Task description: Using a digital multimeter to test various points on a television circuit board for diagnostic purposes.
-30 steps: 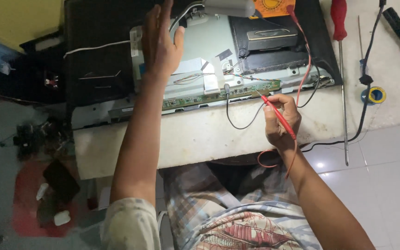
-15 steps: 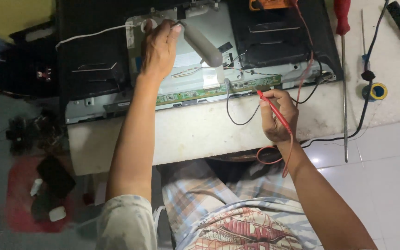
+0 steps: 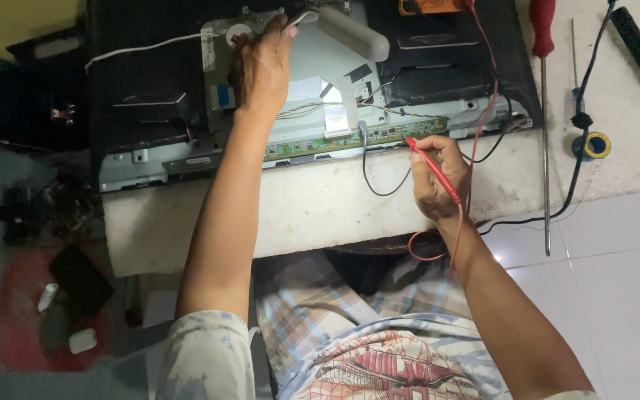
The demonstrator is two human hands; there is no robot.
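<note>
White floor tiles are surrounding a pale stone bench [image 3: 312, 211] that is carrying an opened flat-panel display chassis [image 3: 150, 89], back side up. Along the near edge of the chassis, a long green circuit strip [image 3: 350, 139] is lying exposed. The right hand [image 3: 432, 178] is holding a red test probe [image 3: 432, 169], grip clamped around the probe body like a pen, with the tip resting at the right part of the strip. A red lead [image 3: 475, 148] is running from the probe toward an orange meter [image 3: 430, 6] at the far edge of the chassis. The left hand [image 3: 262, 63] is lying on the grey metal shield [image 3: 312, 74] in the chassis centre, fingers together and curled at its far edge; whether they are closing on anything cannot be told. The probe is judged light and stiff, best held at the insulated shaft; the strip is judged thin and fragile. Right of the chassis, a red-handled screwdriver [image 3: 543, 89] and a tape roll [image 3: 593, 145] are lying on the bench.
</note>
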